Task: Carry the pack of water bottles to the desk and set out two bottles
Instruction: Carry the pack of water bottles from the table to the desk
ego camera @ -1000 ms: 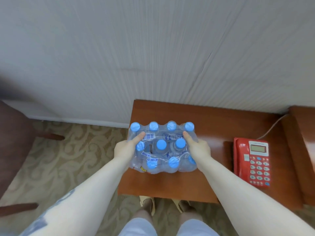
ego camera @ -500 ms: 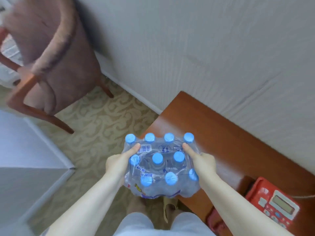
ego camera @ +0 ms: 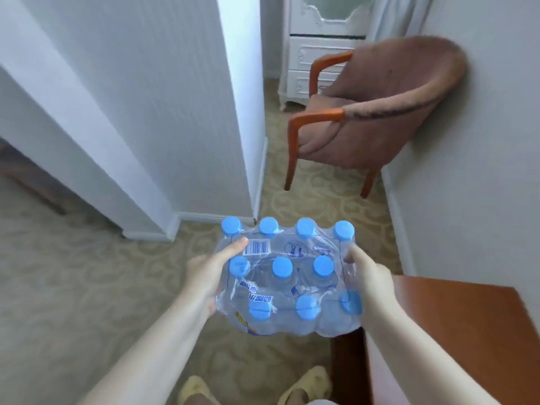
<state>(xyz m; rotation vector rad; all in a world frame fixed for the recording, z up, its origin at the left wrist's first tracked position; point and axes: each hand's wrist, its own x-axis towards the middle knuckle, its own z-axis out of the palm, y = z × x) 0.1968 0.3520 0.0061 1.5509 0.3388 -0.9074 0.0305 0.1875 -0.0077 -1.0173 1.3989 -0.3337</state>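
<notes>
A shrink-wrapped pack of water bottles [ego camera: 287, 280] with several blue caps hangs in the air in front of me, over the patterned carpet. My left hand [ego camera: 209, 274] grips its left side, thumb on top near the barcode. On the pack's right side my right hand [ego camera: 369, 277] holds it, thumb over the plastic wrap. The bottles stand upright in the wrap. The pack's underside is hidden.
A red-brown wooden table [ego camera: 455, 325] sits at my lower right against the wall. A pink armchair [ego camera: 377, 112] with orange wooden arms stands ahead on the right. A white wall corner [ego camera: 233, 112] juts out ahead on the left, and a white cabinet [ego camera: 318, 54] stands behind.
The pack has come off the wooden table and is carried in both hands. My view has swung left: the table and phone slid out to the right, the armchair and wall corner are ahead.
</notes>
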